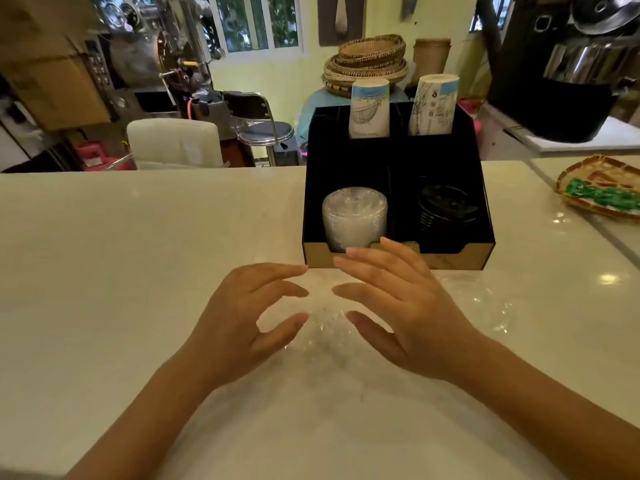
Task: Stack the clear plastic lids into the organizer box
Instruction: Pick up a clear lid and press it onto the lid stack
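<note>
Flanking loose clear lids [323, 332] near organizer box [398, 261]: left hand [239, 327]; right hand [405, 313]; fingers [360, 252] spread

Two bare forearms enter from bottom edge. No sleeves, watch, bracelets or rings visible. Left hand [242, 327]: slim fingers, short plain nails. Right hand [408, 320]: same build, nails short, unpainted. No gloves, no markings on either.

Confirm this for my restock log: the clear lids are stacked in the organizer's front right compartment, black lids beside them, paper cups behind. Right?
Not quite. The head view shows the stack of clear lids in the front left compartment of the organizer box; the black lids fill the front right one. The paper cups do stand behind.
</note>
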